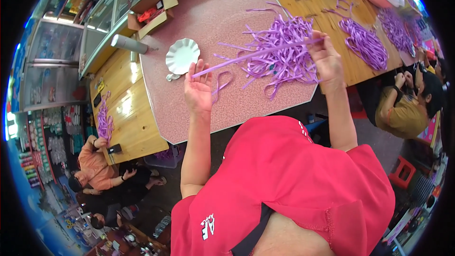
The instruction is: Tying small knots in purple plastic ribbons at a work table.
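A purple ribbon strap (256, 53) is stretched between my two hands above the pink tabletop. My left hand (198, 87) pinches its lower end between thumb and fingers. At the other end, my right hand (327, 61) grips the strap, raised higher and in front of the pile's right edge. A loose heap of purple straps (279, 50) lies on the table beneath and behind the stretched one. One separate looped strap (222, 85) rests beside my left hand. Just beyond that hand sits a white dish with a wavy rim (182, 56).
A grey cylinder (129, 44) and an open cardboard box (159, 15) with red contents stand at the far left. More purple strap bundles (364, 45) lie on the wooden table to the right. People sit on both sides, one in orange (95, 163), another in mustard (403, 111).
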`<state>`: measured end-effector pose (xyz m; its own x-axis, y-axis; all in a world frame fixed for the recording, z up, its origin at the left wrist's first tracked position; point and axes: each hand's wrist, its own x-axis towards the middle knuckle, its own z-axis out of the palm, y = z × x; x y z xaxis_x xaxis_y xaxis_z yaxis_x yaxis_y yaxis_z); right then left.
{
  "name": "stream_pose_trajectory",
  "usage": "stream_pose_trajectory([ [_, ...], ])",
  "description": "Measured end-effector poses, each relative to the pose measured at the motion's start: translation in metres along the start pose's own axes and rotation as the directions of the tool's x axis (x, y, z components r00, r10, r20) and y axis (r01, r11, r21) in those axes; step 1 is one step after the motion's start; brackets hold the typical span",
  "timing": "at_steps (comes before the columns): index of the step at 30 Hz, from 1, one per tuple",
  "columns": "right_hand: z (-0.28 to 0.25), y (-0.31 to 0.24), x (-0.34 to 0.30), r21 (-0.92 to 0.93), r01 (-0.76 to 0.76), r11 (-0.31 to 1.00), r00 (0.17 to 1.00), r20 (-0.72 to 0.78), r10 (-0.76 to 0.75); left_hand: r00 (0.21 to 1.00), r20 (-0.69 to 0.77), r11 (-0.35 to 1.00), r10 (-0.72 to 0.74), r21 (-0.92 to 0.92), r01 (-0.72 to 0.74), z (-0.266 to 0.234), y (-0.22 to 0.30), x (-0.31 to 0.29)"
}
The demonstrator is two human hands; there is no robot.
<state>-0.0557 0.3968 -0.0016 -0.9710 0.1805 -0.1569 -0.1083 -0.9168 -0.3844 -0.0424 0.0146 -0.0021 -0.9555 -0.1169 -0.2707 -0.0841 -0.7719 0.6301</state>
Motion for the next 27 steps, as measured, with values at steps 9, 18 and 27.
stream_pose_trajectory([
  [9, -0.112, -0.091, 0.053, 0.005, 0.038, 0.999, 0.998, -0.04, -0.038, 0.975, -0.137, 0.961, 0.178, 0.235, -0.142, -0.047, 0.028, 0.023],
  [18, -0.098, -0.117, 0.065, -0.171, 0.239, 0.956, 0.963, -0.086, -0.256, 0.963, 0.045, 0.806, 0.266, 0.537, -0.248, -0.005, 0.038, 0.007],
  [27, 0.09, 0.025, -0.014, -0.868, 0.307, 0.39, 0.933, 0.355, 0.056, 0.89, 0.455, 0.486, 0.01, 0.776, -0.402, 0.069, 0.019, -0.022],
])
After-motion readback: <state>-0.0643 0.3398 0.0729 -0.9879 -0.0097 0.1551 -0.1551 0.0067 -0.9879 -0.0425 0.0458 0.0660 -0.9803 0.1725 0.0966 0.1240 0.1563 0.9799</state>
